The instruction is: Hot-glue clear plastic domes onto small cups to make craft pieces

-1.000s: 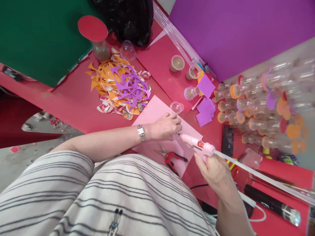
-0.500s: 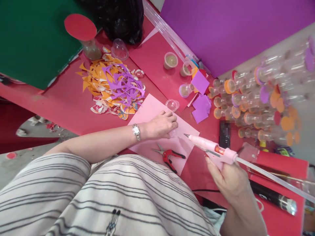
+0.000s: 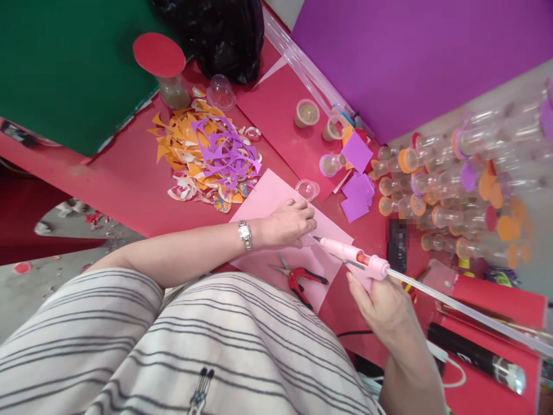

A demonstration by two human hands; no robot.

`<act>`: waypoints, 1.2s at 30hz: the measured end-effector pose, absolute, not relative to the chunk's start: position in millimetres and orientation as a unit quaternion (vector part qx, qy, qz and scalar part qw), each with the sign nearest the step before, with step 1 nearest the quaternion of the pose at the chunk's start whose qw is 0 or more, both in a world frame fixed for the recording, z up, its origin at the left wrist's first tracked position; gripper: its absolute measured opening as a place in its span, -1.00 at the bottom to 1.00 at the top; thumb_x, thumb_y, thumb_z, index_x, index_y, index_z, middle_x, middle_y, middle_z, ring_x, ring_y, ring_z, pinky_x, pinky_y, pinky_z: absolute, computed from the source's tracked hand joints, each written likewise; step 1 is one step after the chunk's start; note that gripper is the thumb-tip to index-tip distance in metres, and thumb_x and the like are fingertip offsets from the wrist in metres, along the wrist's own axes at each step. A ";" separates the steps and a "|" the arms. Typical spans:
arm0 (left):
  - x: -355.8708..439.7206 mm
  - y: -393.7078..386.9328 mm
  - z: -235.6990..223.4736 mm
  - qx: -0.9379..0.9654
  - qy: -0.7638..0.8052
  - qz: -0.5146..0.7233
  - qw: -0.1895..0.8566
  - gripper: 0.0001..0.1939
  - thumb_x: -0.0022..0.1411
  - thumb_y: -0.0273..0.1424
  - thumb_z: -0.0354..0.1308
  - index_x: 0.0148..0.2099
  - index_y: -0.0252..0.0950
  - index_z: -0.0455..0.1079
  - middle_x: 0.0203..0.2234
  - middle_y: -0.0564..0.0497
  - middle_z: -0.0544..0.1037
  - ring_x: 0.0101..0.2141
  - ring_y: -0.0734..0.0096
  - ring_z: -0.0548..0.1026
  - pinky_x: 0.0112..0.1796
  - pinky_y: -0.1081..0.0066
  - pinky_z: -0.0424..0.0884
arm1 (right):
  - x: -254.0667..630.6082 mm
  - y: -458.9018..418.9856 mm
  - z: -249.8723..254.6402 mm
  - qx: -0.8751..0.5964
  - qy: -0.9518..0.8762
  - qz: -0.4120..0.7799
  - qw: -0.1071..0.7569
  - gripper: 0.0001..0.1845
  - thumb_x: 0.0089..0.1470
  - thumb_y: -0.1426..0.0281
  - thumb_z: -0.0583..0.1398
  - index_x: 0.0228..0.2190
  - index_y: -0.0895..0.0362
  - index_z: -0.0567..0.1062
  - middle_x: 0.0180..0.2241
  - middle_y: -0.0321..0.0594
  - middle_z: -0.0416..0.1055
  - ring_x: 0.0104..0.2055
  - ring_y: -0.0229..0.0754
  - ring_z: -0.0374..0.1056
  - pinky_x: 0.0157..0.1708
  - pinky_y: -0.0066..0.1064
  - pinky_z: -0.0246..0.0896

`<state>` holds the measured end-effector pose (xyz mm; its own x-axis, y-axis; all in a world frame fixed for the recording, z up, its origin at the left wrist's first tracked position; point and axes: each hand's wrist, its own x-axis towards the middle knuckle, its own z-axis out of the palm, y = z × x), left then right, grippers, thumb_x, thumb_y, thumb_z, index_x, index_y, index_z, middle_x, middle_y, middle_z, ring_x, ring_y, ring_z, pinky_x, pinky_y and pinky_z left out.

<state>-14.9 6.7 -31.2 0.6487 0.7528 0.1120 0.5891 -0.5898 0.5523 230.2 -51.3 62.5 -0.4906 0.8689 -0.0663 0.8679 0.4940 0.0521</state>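
Note:
My left hand (image 3: pixel 290 223) curls over a small clear plastic cup (image 3: pixel 307 238), mostly hidden by the fingers, on the pink sheet (image 3: pixel 264 199). A pink hot glue gun (image 3: pixel 343 251) is in my right hand (image 3: pixel 386 305), its metal nozzle close to the cup; whether it touches I cannot tell. A long clear glue stick (image 3: pixel 444 298) juts from the gun's back. Below my left hand lie snips with red and black handles (image 3: pixel 299 278), blades apart. Another clear cup or lid (image 3: pixel 307 189) rests just beyond my fingers.
Orange and purple foam scraps (image 3: pixel 211 153) are heaped at the left. Purple squares (image 3: pixel 358 196) and small filled cups (image 3: pixel 307 113) lie beyond. Stacked clear cup pieces (image 3: pixel 462 178) stand at the right, near a black phone-like object (image 3: pixel 396 248). A black bag (image 3: pixel 216 34) sits at the back.
My right hand has brought the glue gun leftward, so its nozzle is now close to the cup under my left hand. The view has shifted slightly; my left hand keeps its place.

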 end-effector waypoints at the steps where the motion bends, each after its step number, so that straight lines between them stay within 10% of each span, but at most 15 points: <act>1: -15.0 6.9 -31.1 0.876 0.382 0.168 0.242 -0.72 0.11 -0.30 0.38 -0.18 -0.32 0.47 -0.17 -0.16 0.52 -0.08 0.09 0.35 -0.21 0.27 0.16 | 229.9 -51.1 61.9 0.505 0.862 0.006 0.045 -0.62 0.25 0.19 0.02 -0.24 0.18 0.51 -0.44 -0.02 0.50 -0.39 0.01 0.41 -0.37 -0.24 0.31; 36: -14.8 6.4 -27.1 0.881 0.377 0.151 0.244 -0.79 0.14 -0.32 0.33 -0.22 -0.33 0.47 -0.19 -0.16 0.53 -0.13 0.10 0.38 -0.24 0.23 0.15 | 213.8 -55.7 57.9 0.505 0.858 -0.003 0.096 -0.58 0.29 0.19 -0.07 -0.31 0.17 0.46 -0.55 -0.10 0.44 -0.44 -0.04 0.42 -0.46 -0.33 0.25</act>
<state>-14.8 6.4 -27.1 0.6705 0.7375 0.0810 0.5905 -0.5965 0.5436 213.8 -55.7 57.9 -0.4720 0.8656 -0.1674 0.8668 0.4903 0.0912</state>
